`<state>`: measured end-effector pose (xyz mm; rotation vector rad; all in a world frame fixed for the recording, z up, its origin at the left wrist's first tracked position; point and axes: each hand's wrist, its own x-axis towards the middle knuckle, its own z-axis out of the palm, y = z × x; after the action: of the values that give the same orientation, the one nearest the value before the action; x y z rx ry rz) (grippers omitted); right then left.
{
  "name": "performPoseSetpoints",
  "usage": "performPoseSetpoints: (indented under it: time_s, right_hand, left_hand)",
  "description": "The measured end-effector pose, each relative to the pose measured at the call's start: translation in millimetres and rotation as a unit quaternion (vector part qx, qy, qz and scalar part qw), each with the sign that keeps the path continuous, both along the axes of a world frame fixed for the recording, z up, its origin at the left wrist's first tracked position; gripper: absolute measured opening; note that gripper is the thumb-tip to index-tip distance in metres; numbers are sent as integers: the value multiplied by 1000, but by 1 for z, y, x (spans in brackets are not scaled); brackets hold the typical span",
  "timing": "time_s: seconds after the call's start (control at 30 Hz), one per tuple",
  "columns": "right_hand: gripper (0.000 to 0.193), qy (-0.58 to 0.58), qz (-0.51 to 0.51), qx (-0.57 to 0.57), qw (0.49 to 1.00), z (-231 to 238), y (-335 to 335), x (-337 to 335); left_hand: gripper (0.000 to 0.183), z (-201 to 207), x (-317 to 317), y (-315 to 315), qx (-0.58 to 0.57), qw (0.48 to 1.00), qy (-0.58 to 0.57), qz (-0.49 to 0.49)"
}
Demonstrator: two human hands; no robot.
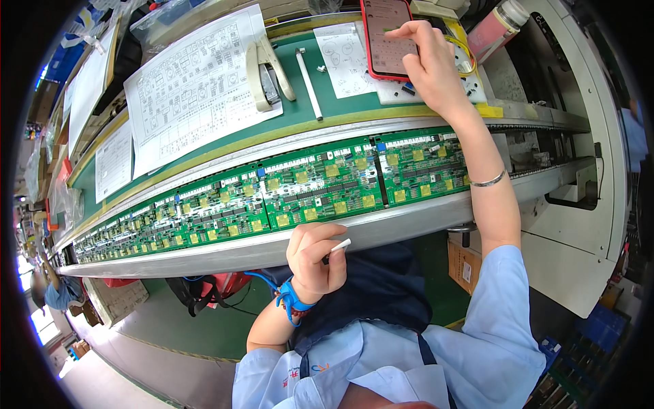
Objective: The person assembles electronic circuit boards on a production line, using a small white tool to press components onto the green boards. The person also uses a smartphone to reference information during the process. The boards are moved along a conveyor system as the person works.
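My left hand [315, 258] is closed around a thin white stick [343, 244] whose tip pokes out past the thumb; the rest is hidden by the fingers. It hovers at the near metal rail, just below the green circuit boards [313, 187]. My right hand [430, 67] reaches across the boards to a smartphone [390, 42] in a red case. Its index finger stretches over the lit screen, and nothing is gripped. Whether the fingertip touches the glass I cannot tell. The circuit boards, with yellow and dark components, form a row along the rails.
Beyond the far rail, a stapler [264, 75] lies on printed diagram sheets [194, 88]. A white pen-like tool [308, 85] lies on the green mat. Around the phone are a sketch sheet [340, 58], small parts and a pink-labelled bottle [499, 28]. A pale machine housing [572, 232] stands right.
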<state>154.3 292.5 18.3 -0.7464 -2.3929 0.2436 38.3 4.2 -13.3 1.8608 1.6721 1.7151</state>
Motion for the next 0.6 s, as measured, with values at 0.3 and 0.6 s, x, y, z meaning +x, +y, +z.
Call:
performPoseSetpoints:
  time_s: [0.3, 0.6]
  right_hand:
    - [31, 95, 5, -58, 994, -5, 10, 12]
    - [30, 35, 4, 117, 992, -5, 0, -3]
  left_hand:
    - [14, -1, 0, 0, 3, 1000, 2, -1]
    - [14, 0, 0, 0, 2, 1000, 2, 0]
